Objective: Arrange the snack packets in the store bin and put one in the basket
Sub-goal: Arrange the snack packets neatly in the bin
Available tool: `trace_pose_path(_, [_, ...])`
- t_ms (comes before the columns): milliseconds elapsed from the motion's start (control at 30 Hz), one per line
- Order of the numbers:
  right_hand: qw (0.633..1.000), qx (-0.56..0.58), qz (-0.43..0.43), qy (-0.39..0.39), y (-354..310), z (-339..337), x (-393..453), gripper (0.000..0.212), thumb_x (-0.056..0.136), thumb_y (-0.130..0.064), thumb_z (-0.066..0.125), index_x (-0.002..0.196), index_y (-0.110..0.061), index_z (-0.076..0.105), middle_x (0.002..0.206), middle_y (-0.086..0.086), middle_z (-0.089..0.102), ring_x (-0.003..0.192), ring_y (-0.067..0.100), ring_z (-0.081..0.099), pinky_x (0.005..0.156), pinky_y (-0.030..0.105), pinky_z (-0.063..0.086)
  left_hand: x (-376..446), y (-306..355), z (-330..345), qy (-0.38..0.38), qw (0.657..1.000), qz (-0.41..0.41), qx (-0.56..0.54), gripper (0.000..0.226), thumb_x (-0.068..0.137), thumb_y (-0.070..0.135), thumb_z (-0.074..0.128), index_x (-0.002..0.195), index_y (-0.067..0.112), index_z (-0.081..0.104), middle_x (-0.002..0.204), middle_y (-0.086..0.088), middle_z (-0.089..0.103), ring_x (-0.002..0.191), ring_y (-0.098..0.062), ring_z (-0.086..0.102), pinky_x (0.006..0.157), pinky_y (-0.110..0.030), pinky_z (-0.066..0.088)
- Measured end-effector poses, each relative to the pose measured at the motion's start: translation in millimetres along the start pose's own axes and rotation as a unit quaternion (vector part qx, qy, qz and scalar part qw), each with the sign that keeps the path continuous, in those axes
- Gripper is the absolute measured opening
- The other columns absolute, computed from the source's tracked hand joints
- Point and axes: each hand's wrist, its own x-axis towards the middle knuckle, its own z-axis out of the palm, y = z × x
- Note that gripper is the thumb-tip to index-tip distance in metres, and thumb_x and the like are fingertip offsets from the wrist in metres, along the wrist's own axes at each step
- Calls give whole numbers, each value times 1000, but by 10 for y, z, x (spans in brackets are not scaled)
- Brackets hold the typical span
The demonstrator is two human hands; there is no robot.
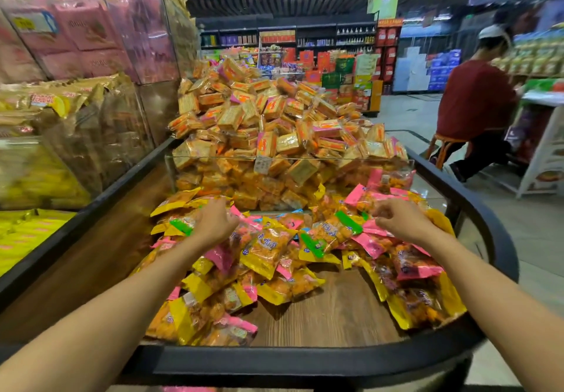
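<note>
Setting: a shop aisle, seen from the head camera, with both bare forearms stretched out over a curved, black-rimmed display bin with a wood-grain floor [335, 315].
Snack packets: a loose heap of small yellow, pink and green-edged plastic snack packets [274, 248] lies across the far half and both sides of the bin; bare wood shows at the near middle.
Left hand: the left hand [215, 219] rests knuckles-up on the left part of the heap, its fingers curled down among the packets; whether it has hold of one cannot be told from this angle.
Right hand: the right hand [399, 220] sits on the right part of the heap, fingers bent, its fingertips at a pink-edged packet [374, 228]; a firm pinch cannot be confirmed.
Divider: a clear plastic wall [213, 175] stands just behind the heap, holding back a tall mound of orange-and-gold wrapped square biscuits [274, 123].
Left side: clear bins of pink bagged goods [91, 34] and gold bagged goods [61, 111] stand beside the bin.
Background: a seated person in a dark red shirt [476, 101] faces away at the right, near stocked shelves [305, 40].
</note>
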Motion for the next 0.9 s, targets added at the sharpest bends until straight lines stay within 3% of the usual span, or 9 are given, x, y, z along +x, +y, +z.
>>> trace_pose_path(167, [997, -58, -43, -15, 8, 37, 38, 19, 91, -12, 57, 106, -6, 66, 104, 8, 65, 92, 20, 59, 82, 34, 51, 197, 927, 302, -138, 978, 157, -15, 31, 95, 24, 52, 114, 0, 57, 116, -16, 60, 108, -31, 55, 83, -34, 42])
trace_pose_path(267, [993, -82, -72, -36, 9, 42, 56, 25, 93, -18, 55, 114, -6, 64, 114, 8, 63, 107, 23, 57, 91, 32, 46, 309, 1346, 631, -249, 953, 171, -29, 19, 98, 23, 48, 92, 5, 51, 93, -13, 52, 89, -23, 51, 70, -29, 35])
trace_pose_path(367, [991, -100, -73, -52, 29, 60, 75, 33, 96, -27, 53, 125, -15, 58, 126, 6, 59, 117, 23, 54, 95, 38, 47, 410, 1462, 924, -334, 930, 135, -75, 26, 95, 24, 55, 105, 0, 52, 106, -16, 55, 99, -28, 55, 80, -36, 44])
trace_pose_path(433, [989, -105, -84, -60, 28, 84, 99, 35, 96, -28, 51, 129, -16, 56, 129, 6, 58, 117, 22, 55, 96, 40, 47, 487, 1433, 1062, -342, 929, 121, -70, 50, 91, 30, 62, 129, 1, 47, 126, -15, 55, 114, -31, 55, 94, -41, 45])
trace_pose_path(500, [988, -105, -94, -58, 18, 100, 123, 35, 96, -28, 51, 129, -16, 56, 130, 5, 59, 117, 22, 55, 97, 41, 47, 514, 1435, 1124, -328, 935, 108, -83, 62, 84, 32, 70, 134, 7, 45, 134, -11, 52, 119, -29, 53, 99, -42, 46])
trace_pose_path(600, [988, -107, -100, -52, -1, 94, 131, 34, 97, -28, 51, 128, -15, 57, 129, 6, 60, 116, 22, 56, 97, 42, 47, 476, 1522, 1062, -316, 938, 78, -123, 53, 75, 24, 80, 115, -2, 57, 117, -15, 61, 105, -30, 60, 85, -38, 51])
trace_pose_path(700, [989, -104, -98, -46, -13, 81, 107, 32, 97, -25, 52, 126, -13, 59, 125, 6, 61, 112, 22, 57, 94, 42, 49, 382, 1627, 920, -337, 927, 51, -157, 30, 73, 12, 81, 71, 3, 52, 70, -9, 58, 61, -19, 58, 48, -26, 51])
trace_pose_path(800, [991, -99, -87, -39, -1, 68, 78, 27, 96, -23, 51, 119, -14, 61, 117, 6, 63, 103, 22, 59, 88, 42, 51, 266, 1665, 758, -340, 920, 50, -191, 32, 78, 9, 77, 74, 9, 46, 72, -5, 52, 60, -14, 53, 50, -27, 48])
trace_pose_path(900, [992, -94, -75, -30, 13, 46, 40, 21, 96, -21, 51, 111, -13, 62, 109, 6, 63, 96, 22, 59, 84, 42, 52, 219, 1585, 443, -286, 920, 55, -263, 22, 80, 13, 76, 83, 7, 54, 76, -3, 58, 63, -11, 55, 53, -24, 45])
